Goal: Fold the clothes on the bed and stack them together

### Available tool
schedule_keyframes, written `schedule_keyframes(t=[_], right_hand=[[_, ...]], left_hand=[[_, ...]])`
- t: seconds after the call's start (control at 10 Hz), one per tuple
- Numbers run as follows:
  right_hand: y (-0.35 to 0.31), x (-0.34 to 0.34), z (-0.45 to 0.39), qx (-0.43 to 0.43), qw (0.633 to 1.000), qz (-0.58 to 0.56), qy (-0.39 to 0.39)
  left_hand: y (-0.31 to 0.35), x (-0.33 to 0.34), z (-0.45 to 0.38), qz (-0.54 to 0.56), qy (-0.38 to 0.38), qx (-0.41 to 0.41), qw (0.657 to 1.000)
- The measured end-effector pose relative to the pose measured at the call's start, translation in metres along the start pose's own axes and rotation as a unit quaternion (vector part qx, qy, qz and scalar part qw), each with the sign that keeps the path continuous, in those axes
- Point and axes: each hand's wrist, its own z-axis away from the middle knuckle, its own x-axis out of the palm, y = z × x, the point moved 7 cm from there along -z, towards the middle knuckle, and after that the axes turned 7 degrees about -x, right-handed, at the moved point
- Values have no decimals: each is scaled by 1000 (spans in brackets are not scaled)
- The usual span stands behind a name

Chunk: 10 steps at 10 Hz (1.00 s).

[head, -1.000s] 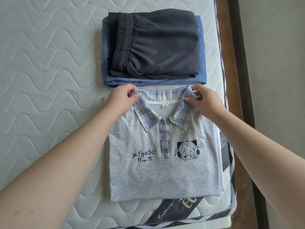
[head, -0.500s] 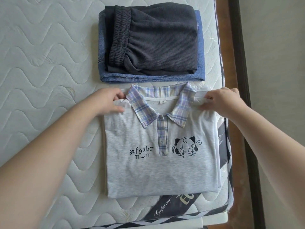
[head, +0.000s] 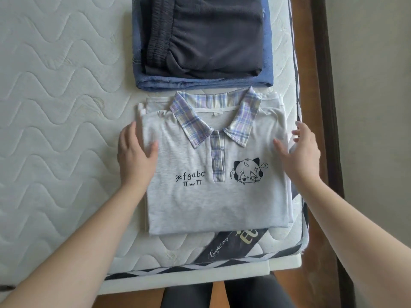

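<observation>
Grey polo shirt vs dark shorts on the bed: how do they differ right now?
The grey polo shirt is light, with a plaid collar and black prints; the dark shorts are plain charcoal with an elastic waistband. The polo shirt lies straight on the mattress; the shorts sit on top of a folded blue garment. The left hand and right hand flank the polo shirt; nothing touches the shorts. Both are folded.
</observation>
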Motion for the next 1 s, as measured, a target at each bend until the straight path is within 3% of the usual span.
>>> schedule_keyframes(t=[0.1, 0.2, 0.3, 0.5, 0.7, 0.9, 1.0], right_hand=[[-26, 19, 57, -180, 975, 131, 16], [-40, 67, 104, -270, 943, 190, -52], [-36, 101, 126, -270, 934, 216, -93], [-16, 98, 136, -225, 948, 212, -77], [47, 68, 159, -184, 942, 242, -144], [47, 42, 178, -198, 915, 275, -219], [30, 11, 191, -196, 907, 306, -212]], left_hand=[[23, 18, 73, -104, -3, 156, 982], [36, 56, 130, -153, -69, 234, 957], [30, 90, 156, -250, -134, 252, 925], [8, 86, 158, -271, -122, 209, 932], [-56, 41, 194, -268, -146, 78, 949], [-68, 28, 221, -301, -242, 34, 922], [-36, 12, 221, -293, -251, 72, 920]])
